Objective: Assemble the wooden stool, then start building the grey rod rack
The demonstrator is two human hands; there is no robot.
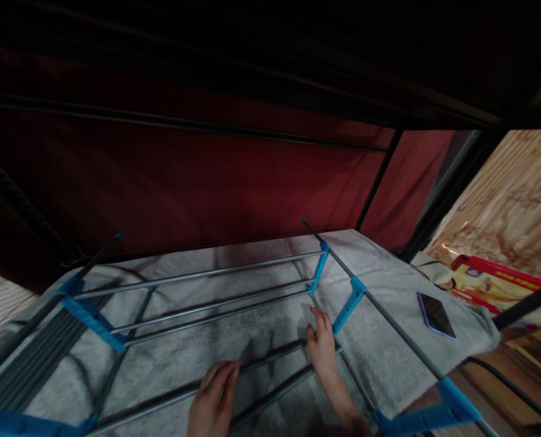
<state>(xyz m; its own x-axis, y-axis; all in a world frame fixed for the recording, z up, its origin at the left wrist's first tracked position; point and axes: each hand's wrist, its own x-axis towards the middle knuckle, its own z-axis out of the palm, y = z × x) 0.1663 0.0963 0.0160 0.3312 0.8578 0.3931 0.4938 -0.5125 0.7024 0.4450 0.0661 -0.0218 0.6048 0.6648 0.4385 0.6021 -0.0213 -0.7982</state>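
Note:
A rack frame of grey metal tubes and blue plastic brackets lies across a grey blanket (270, 315). My left hand (213, 397) has its fingers closed over a long front tube (161, 402) near the middle of its length. Farther right, my right hand (322, 352) curls around the right end of the same tube, close to a blue bracket (348, 311). Its fingertips partly hide that end, so I cannot tell whether the tube sits in the bracket. Another blue bracket (92, 321) joins crossbars on the left side.
Several loose tubes (47, 346) lie side by side at the left. A phone (436, 315) rests on the blanket at the right. Dark bed posts (447, 182) and a low black overhead frame surround the space, with a red curtain (234, 188) behind.

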